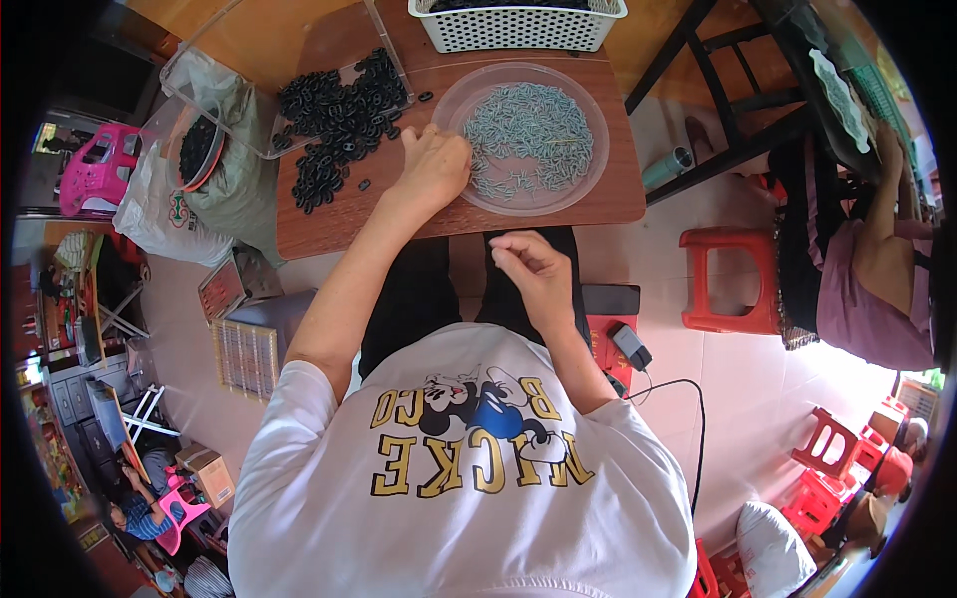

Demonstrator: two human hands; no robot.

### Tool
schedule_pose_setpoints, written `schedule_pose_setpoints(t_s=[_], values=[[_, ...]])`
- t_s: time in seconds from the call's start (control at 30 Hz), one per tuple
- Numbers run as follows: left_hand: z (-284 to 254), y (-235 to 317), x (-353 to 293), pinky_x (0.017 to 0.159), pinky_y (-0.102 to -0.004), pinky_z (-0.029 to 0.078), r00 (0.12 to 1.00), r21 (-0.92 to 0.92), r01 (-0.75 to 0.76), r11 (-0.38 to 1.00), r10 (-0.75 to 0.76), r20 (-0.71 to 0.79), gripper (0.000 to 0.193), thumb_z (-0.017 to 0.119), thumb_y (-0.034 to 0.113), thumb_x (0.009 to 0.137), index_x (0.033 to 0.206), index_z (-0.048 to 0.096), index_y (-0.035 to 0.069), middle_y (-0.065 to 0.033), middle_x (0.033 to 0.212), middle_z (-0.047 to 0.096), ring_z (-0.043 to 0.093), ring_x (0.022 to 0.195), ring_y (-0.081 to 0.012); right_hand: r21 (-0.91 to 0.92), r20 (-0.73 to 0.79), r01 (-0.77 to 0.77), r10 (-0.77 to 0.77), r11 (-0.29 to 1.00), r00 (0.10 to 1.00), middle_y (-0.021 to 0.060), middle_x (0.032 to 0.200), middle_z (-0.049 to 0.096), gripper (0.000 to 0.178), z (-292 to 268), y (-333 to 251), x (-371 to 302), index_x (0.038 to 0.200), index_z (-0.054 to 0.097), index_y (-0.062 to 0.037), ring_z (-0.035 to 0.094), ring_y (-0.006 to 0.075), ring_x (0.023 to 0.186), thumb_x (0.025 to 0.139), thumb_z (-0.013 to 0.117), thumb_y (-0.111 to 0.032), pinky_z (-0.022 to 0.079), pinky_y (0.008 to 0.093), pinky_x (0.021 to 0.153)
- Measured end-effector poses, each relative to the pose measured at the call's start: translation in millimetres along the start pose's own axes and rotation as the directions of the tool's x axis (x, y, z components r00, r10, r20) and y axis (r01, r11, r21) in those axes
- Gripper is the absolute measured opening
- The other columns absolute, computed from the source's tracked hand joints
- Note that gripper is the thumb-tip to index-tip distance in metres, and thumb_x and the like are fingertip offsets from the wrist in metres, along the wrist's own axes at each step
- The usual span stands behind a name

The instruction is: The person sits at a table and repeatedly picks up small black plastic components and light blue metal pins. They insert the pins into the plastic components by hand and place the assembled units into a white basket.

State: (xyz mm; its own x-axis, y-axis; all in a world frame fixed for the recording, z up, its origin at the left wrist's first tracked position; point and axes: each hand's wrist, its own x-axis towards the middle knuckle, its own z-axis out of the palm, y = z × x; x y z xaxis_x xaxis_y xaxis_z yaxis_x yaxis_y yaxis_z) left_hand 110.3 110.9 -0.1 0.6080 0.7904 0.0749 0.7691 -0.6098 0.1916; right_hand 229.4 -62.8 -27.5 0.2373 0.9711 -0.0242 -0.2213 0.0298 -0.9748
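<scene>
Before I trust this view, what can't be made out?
In the head view:
Left hand: anything it holds, hidden by the hand itself.
Right hand: anything inside, covered by its curled fingers.
Silvery pieces: exact shape, too small.
White basket: far end, cut off by the top edge.

On the right, we saw a red stool (765,284) near a person (865,289) in a purple top. On the left was a pink chair (105,164), and lower down, a brown box (209,476). We saw a plump white bag (776,553) low on the right.
</scene>
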Motion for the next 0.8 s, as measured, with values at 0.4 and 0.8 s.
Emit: schedule_pose_setpoints(t_s=[0.4, 0.8], values=[[-25, 2, -90, 0.069, -0.0236, 0.049, 0.933, -0.895, 0.23, -0.383, -0.174, 0.314, 0.011, 0.063, 0.005, 0.084, 0.094, 0.064, 0.001, -0.0073, 0.088, 0.066, 0.061, 0.074, -0.0109, 0.221, -0.025, -0.051, 0.058, 0.974, 0.998, 0.0023, 0.085, 0.063, 0.02, 22, -28, 33, 0.099, 0.067, 0.0008, 0.057, 0.0056, 0.074, 0.08, 0.066, 0.001, 0.045, 0.0178, 0.067], [-20, -7, -123, 0.072, -0.0256, 0.051, 0.916, -0.68, 0.022, -0.733, -0.258, 0.308, 0.011, 0.06, 0.002, 0.085, 0.096, 0.062, 0.002, -0.0078, 0.087, 0.065, 0.06, 0.074, -0.0118, 0.053, 0.114, -0.058, 0.051, 0.997, 0.992, 0.0061, 0.087, 0.064, 0.029, 73, -37, 32, 0.111, 0.06, 0.0025, 0.062, 0.0109, 0.08, 0.082, 0.062, 0.004, 0.048, 0.0198, 0.07]])
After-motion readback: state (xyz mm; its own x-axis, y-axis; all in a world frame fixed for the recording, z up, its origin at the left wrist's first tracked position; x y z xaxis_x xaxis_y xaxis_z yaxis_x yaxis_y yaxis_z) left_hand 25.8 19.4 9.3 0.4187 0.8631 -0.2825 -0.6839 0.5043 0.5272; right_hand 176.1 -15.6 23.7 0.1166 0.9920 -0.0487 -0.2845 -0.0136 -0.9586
